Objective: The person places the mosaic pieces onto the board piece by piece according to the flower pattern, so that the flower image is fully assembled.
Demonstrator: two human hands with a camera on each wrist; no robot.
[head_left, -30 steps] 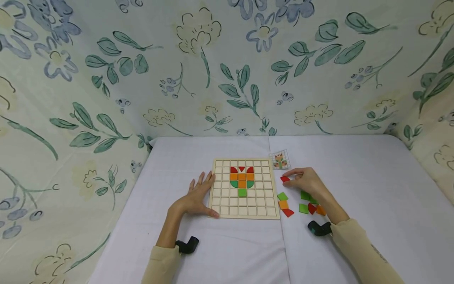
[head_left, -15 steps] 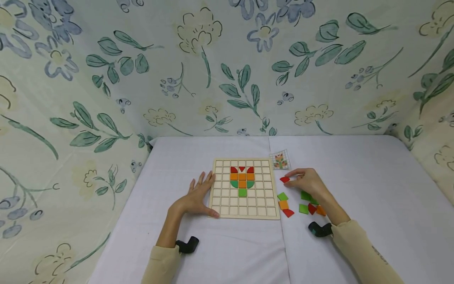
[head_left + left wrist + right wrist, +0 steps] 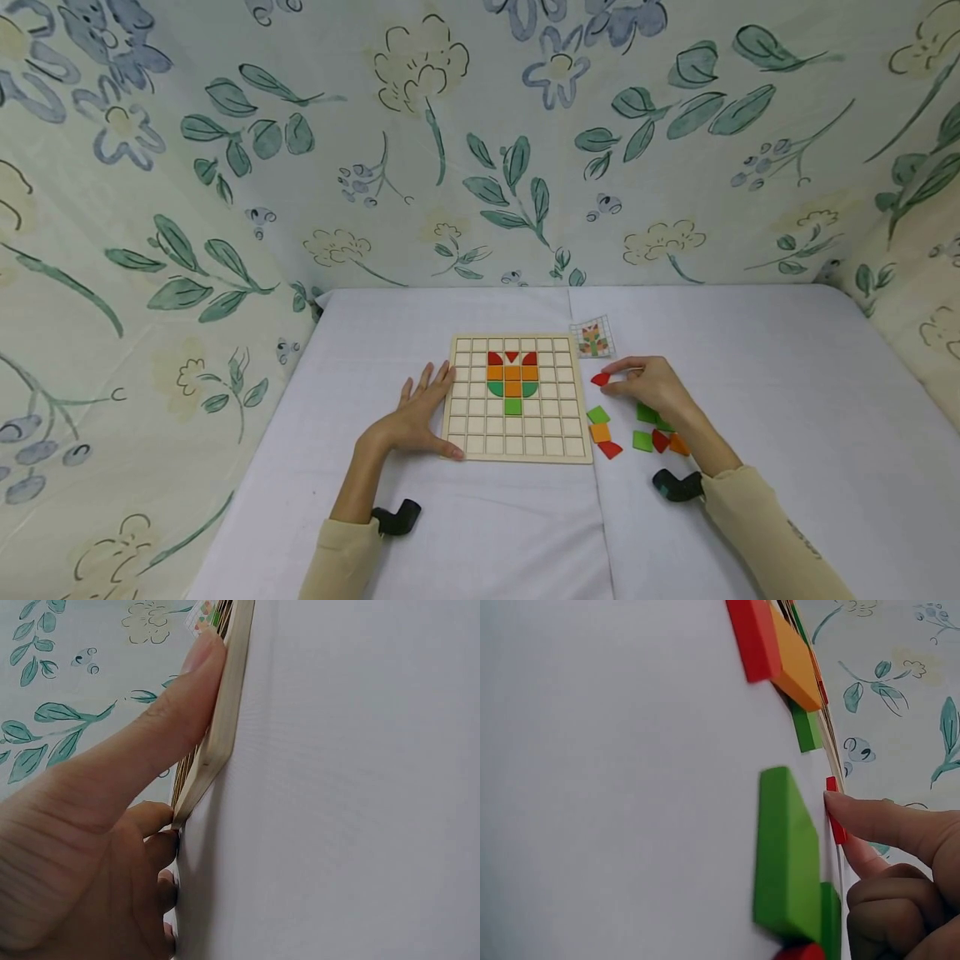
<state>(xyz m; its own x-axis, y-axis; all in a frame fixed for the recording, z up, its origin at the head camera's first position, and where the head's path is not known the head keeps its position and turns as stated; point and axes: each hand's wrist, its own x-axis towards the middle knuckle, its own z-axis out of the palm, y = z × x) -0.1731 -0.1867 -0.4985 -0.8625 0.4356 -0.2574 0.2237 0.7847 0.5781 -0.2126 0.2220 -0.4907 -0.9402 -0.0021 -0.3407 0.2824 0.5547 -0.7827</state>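
Observation:
A square wooden grid board [image 3: 552, 427] lies mid-table, with red, orange and green tiles forming a tulip shape in its upper middle. My left hand [image 3: 412, 421] rests at the board's left side, fingers spread along that edge; its thumb [image 3: 172, 712] lies across the front corner. Just right of the board, my right hand [image 3: 652, 387] pinches a red tile [image 3: 600, 379] with one curved side between thumb and forefinger. In the right wrist view the red tile [image 3: 835, 817] stays close to the cloth; whether it touches is unclear.
Beside the board's right edge lie a green tile [image 3: 597, 415], an orange tile [image 3: 600, 432] and a red tile [image 3: 610, 450]. Several more tiles [image 3: 642, 441] sit below my right hand. A printed pattern card [image 3: 592, 337] touches the upper right corner area. White cloth [image 3: 810, 375] covers the table.
The red tile in my right hand has turned slightly between the fingertips and shifted a little. My left hand and the board keep their places.

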